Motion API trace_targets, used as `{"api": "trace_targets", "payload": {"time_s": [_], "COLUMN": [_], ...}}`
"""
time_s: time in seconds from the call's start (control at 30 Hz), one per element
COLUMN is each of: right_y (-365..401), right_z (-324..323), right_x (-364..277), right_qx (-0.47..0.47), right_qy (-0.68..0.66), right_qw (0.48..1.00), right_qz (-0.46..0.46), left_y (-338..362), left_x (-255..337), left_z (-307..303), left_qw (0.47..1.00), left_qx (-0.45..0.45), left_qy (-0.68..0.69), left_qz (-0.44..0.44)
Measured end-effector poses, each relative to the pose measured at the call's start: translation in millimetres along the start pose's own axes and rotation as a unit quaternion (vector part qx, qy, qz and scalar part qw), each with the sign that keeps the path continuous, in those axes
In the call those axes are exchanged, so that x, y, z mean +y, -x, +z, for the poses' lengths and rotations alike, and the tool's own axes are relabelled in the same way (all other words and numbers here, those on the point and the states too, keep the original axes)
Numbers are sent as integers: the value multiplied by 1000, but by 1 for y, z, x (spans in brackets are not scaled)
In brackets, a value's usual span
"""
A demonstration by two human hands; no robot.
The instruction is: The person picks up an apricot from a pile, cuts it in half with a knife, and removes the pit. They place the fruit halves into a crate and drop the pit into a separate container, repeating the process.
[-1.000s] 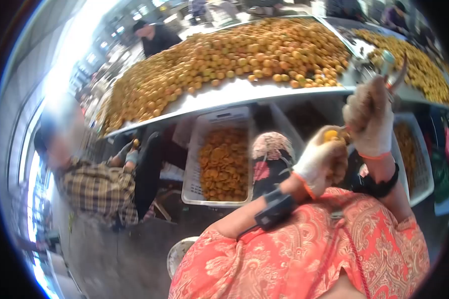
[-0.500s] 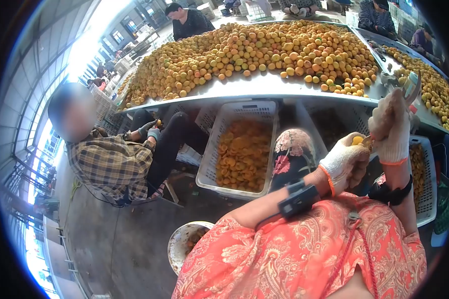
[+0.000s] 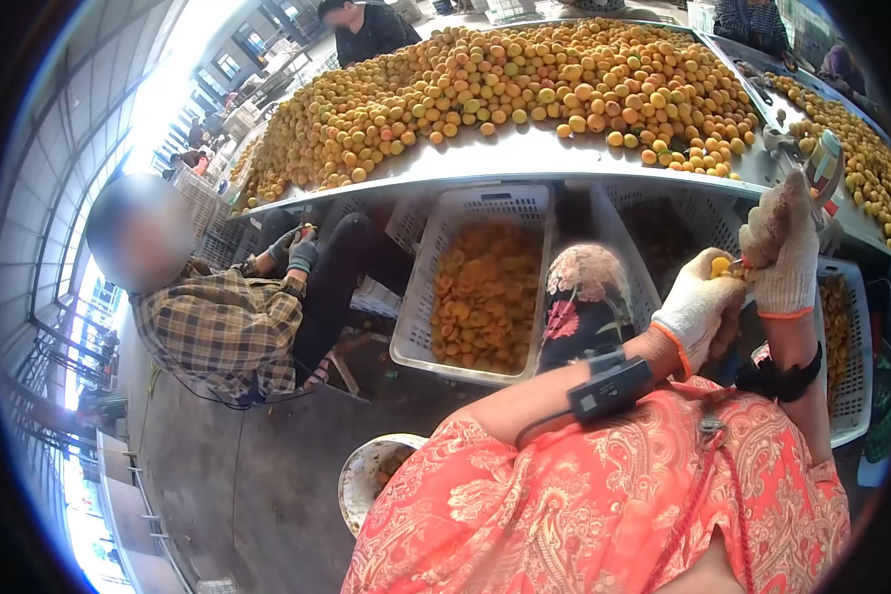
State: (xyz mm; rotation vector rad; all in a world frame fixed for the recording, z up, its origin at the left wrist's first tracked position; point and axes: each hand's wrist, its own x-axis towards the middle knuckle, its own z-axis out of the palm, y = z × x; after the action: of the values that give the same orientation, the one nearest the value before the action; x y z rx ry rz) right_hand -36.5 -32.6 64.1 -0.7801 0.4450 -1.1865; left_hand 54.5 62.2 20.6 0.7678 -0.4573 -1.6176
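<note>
Both my hands wear whitish work gloves with orange cuffs and are close together over my lap at the right. My left hand is closed around a yellow-orange apricot, partly hidden by the fingers. My right hand is upright in a fist just beside it, its lower edge meeting the fruit. A small dark bit shows between the two hands, but what the right fist grips is hidden. Behind the right fist, at the table's edge, a pale green and white item with a curved strip shows.
A metal table carries a heap of apricots. Below it stand a white crate of split apricots and another crate at right. A bucket is by my lap. A co-worker in plaid sits left, hands together.
The view has tilted and shifted slightly. My left hand has moved a little up and right, closer to the right fist. The co-worker's hands have also shifted a little.
</note>
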Motion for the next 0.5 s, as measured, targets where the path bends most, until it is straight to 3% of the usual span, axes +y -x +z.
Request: {"api": "trace_targets", "payload": {"time_s": [0.03,0.1,0.13,0.27,0.33,0.37,0.43,0.5], "right_y": [0,3,1,0,0,1,6,1], "right_z": [-2,-1,-1,-12,-15,-13,-2,-26], "right_x": [0,3,3,-2,-1,-1,-4,3], "right_qx": [-1,0,7,-9,-7,-5,69,0], "right_qy": [-11,-8,-20,7,0,-6,-20,-12], "right_qw": [1000,999,999,1000,1000,999,996,998], "right_qz": [13,38,30,18,25,33,51,58], "left_y": [-4,-18,-20,-29,-39,-37,-30,-26], "left_x": [-1,-6,-6,-5,-7,-4,3,4], "left_z": [0,-1,-1,-13,-21,-20,-20,-19], "left_qw": [1000,989,987,959,812,813,762,731], "left_qx": [0,-7,-18,-58,-64,-65,-48,-54], "left_qy": [1,-121,-120,-237,-456,-455,-571,-593], "left_qz": [-2,89,109,142,358,357,302,334]}}
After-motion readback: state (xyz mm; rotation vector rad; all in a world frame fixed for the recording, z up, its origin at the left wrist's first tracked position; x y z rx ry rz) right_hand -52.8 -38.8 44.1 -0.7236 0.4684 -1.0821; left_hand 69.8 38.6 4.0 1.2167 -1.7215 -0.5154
